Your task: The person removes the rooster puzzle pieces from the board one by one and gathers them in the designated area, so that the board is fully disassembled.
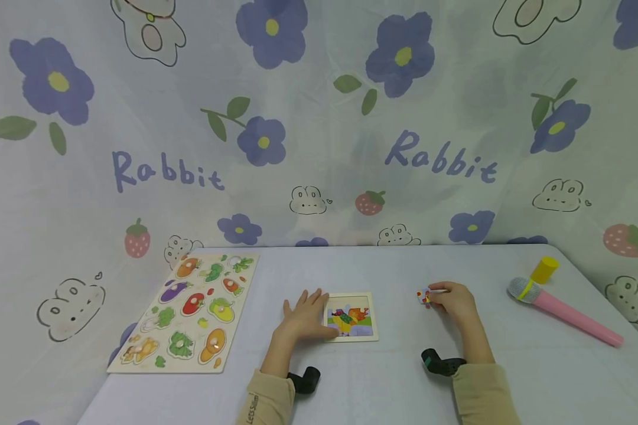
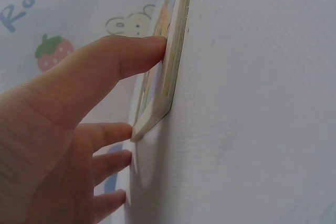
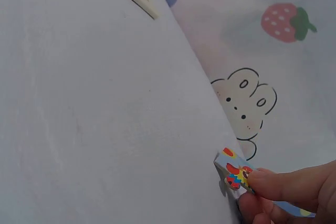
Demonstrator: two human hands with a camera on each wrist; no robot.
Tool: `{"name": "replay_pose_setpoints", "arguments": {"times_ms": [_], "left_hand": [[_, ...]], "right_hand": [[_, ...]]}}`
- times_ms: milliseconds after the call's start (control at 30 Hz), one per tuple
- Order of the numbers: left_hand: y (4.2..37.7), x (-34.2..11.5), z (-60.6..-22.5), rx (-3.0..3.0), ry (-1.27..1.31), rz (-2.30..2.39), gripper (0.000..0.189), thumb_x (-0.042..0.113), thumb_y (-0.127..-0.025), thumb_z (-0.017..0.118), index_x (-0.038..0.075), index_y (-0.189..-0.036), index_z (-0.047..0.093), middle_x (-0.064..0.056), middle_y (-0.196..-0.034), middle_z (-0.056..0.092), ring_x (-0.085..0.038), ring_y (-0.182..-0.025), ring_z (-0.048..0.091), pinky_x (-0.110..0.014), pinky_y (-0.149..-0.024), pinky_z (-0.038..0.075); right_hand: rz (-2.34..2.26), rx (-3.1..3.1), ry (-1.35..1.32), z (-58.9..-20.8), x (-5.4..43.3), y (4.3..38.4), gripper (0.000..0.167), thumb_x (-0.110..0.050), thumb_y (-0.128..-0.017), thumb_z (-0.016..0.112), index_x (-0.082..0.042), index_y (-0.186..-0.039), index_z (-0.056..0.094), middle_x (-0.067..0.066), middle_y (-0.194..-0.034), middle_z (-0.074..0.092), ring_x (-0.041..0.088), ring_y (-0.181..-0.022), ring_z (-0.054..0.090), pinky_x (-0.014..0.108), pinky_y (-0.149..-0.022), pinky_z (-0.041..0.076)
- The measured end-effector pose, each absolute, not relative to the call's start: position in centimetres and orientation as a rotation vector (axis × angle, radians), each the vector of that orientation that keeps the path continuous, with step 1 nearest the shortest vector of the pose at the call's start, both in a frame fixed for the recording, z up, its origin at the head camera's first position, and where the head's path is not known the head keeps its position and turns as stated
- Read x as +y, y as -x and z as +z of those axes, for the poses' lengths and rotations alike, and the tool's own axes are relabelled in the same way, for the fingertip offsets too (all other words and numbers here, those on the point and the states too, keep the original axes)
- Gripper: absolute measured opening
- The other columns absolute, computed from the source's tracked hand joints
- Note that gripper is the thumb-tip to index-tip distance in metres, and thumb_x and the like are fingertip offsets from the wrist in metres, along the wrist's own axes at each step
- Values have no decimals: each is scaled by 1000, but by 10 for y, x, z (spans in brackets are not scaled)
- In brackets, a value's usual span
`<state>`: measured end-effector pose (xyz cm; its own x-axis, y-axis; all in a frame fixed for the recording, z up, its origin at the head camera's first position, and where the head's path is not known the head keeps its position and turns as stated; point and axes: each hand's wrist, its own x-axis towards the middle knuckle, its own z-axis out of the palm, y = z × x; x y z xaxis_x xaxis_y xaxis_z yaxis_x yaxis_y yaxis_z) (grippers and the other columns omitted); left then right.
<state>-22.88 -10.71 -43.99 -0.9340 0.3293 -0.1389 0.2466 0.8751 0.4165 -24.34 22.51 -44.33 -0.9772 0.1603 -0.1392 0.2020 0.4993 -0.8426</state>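
Note:
A small square wooden jigsaw tray (image 1: 373, 319) lies on the white table in front of the body, with a colourful bird picture filling its lower part and bare wood along its top. My left hand (image 1: 304, 317) rests at the tray's left side, fingers spread. In the left wrist view its thumb (image 2: 128, 56) presses on the near rim, and the index fingertip touches the corner. Off to the right, my right hand (image 1: 454, 302) pinches a small jigsaw piece (image 3: 231, 169) between thumb and fingers. Red, yellow and blue print shows on the piece, which is close over the table.
A wooden vegetable puzzle board (image 1: 191, 366) lies at the left. Over on the right are a pink toy microphone (image 1: 569, 313) and a yellow cylinder (image 1: 544, 270) beside its head. A printed curtain (image 1: 319, 159) hangs behind the table's back edge.

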Motion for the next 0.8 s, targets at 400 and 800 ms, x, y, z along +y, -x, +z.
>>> {"name": "replay_pose_setpoints", "arguments": {"times_ms": [400,800], "left_hand": [[229,-107,-439,2841,-433,585,85,48,-71,71,10,-140,39,-11,-148,31,-38,-138,18,-71,-99,4],[229,-107,-439,2836,-442,596,85,49,-71,71,10,-140,40,-11,-148,31,-39,-137,18,-72,-99,4]], "right_hand": [[-1376,2803,-369,-440,222,242,30,-10,-77,66,8,-102,65,0,-66,65,8,-56,53,22,-53,41],[-1444,2932,-353,-440,212,243,30,-16,-84,64,5,-105,64,10,-77,66,14,-63,58,25,-57,41]]}}
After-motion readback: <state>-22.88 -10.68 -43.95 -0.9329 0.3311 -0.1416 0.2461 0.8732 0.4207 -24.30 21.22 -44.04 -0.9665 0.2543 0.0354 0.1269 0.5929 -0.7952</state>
